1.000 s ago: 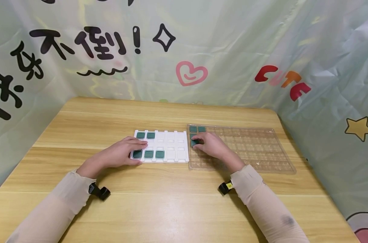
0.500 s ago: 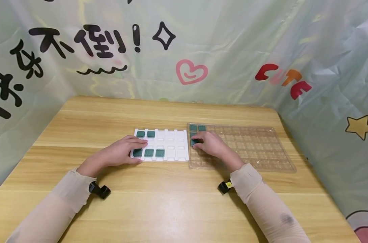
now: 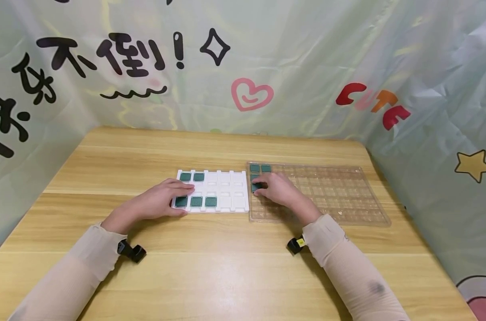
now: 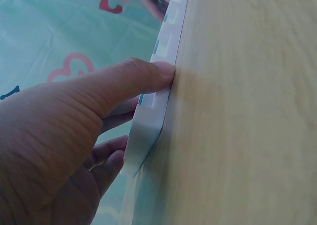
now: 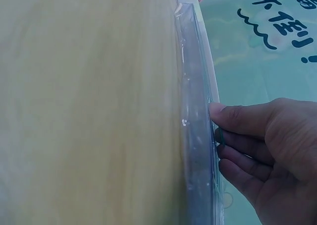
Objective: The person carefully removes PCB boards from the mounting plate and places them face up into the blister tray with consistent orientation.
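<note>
My left hand (image 3: 156, 200) grips the left end of a white compartment tray (image 3: 225, 191), thumb along its front edge and fingers over the top. In the left wrist view the thumb (image 4: 163, 74) presses the tray's side wall (image 4: 146, 128). Small square green chips sit in that tray: two in the back row and three in the front row, such as this chip (image 3: 211, 202). My right hand (image 3: 280, 189) is over the left end of a clear plastic tray (image 3: 327, 191), thumb and finger pinching a green chip (image 3: 255, 187) in its left column. The palm hides part of this tray.
Two more green chips, one of them this chip (image 3: 266, 168), lie in the clear tray's back left corner. Both trays lie side by side on a wooden table (image 3: 210, 267). A printed cloth (image 3: 299, 58) hangs behind and at the sides.
Both hands and both trays keep their places. The head view shifts slightly; nothing else visibly differs.
</note>
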